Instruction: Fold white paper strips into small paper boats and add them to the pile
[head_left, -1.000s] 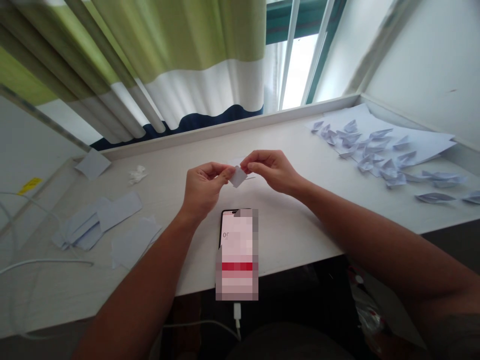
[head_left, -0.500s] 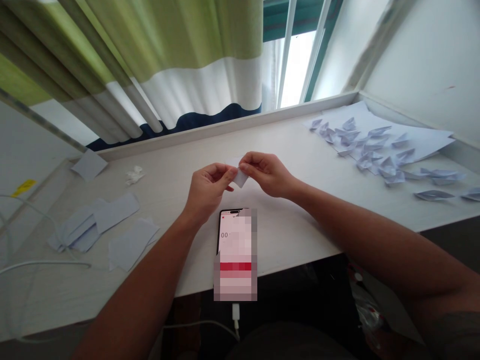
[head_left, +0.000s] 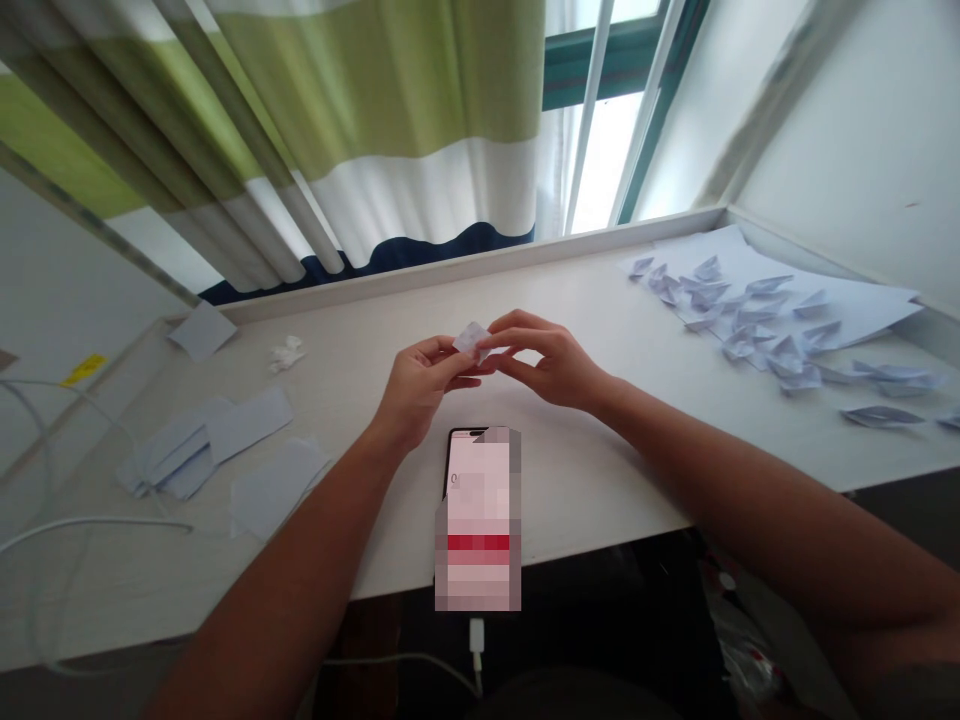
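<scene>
A small folded piece of white paper (head_left: 471, 338) is up between both hands, above the middle of the desk. My left hand (head_left: 421, 385) pinches it with the thumb on its face and the fingers behind. From the other side, my right hand (head_left: 553, 358) has its fingertips closed on the right edge of the paper, its thumb lower down by the left fingers. Part of the paper is hidden by the fingers. Just below the hands a phone (head_left: 480, 500) lies at the desk's front edge, its screen partly blurred.
Several folded paper boats (head_left: 750, 320) cover the right side of the desk, some on white sheets (head_left: 840, 290). At left lie loose paper pieces (head_left: 251, 420), a crumpled paper (head_left: 286, 353), a square sheet (head_left: 202, 330) and a white cable (head_left: 97, 525). A curtain (head_left: 420, 90) hangs behind.
The paper has been turned so its face tilts up. My right fingers have shifted from a pinch at its top to its right edge, and the view has tilted slightly.
</scene>
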